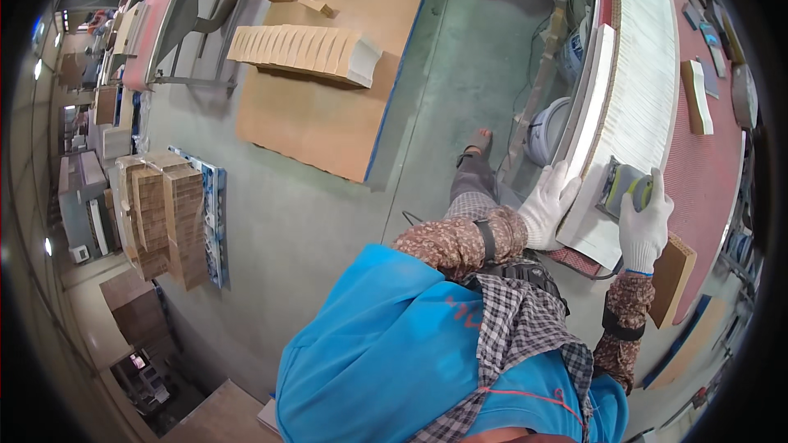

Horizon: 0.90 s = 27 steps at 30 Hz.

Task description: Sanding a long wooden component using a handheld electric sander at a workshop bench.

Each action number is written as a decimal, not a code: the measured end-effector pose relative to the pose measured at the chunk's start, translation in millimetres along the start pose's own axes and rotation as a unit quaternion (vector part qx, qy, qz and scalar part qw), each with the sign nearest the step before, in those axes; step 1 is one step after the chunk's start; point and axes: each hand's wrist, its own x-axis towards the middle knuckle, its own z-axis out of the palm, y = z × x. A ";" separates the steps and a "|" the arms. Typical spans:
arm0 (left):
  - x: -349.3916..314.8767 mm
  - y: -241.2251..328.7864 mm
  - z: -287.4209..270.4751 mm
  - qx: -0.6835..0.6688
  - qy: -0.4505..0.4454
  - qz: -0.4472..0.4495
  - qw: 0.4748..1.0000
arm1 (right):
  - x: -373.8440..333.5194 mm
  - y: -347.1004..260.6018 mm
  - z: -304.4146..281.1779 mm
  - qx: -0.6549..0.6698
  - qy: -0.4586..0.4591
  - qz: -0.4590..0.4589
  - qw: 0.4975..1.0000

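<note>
A long row of white boards (640, 90) stands on edge on a red-topped workbench (706, 180) at the right. My right hand (643, 226), in a white glove, grips a small grey and yellow-green hand sander (628, 187) resting on top of the boards' near end. On the left side of the same stack my left hand (548, 205), also gloved, presses flat against the outermost board. Both forearms wear patterned sleeves.
A brown block (673, 275) leans at the bench's near edge. A white bucket (546, 131) stands on the floor below the bench. A fanned row of boards (304, 51) lies on brown sheets (328, 115); stacked brown blocks on a blue pallet (168, 213) stand at left.
</note>
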 end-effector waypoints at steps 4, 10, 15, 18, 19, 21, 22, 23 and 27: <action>8.9 17.3 1.4 0.037 -0.037 -0.014 0.999 | 1.7 16.1 -21.0 -0.057 0.029 0.035 0.997; 1.6 -0.7 -7.9 0.099 -0.026 -0.011 0.995 | 11.8 -29.0 -22.4 -0.032 -0.022 0.032 0.999; -2.6 -12.0 3.5 0.062 0.044 0.038 0.996 | 13.0 -12.7 -14.1 -0.025 0.002 -0.006 1.000; -1.9 -9.4 2.0 0.051 0.043 0.029 0.997 | 21.7 0.3 -13.6 -0.082 0.035 0.009 0.996; -2.3 -11.3 4.8 0.051 0.050 0.035 0.997 | 25.5 -1.0 -14.2 -0.072 0.033 0.019 0.997; -3.6 -9.5 1.4 0.047 0.028 0.020 0.998 | 28.9 -11.3 -17.5 -0.028 0.011 0.039 0.999; -3.3 -6.7 -1.4 0.043 0.003 0.008 0.999 | 30.1 -16.4 -15.4 -0.029 0.011 0.038 0.999; -3.6 -2.1 -4.0 0.071 -0.038 -0.031 0.996 | 31.3 -20.2 -12.8 -0.012 0.003 0.024 1.000; -5.9 -11.0 7.8 0.080 0.001 -0.015 0.997 | 38.8 -17.5 -14.1 -0.026 0.000 -0.011 1.000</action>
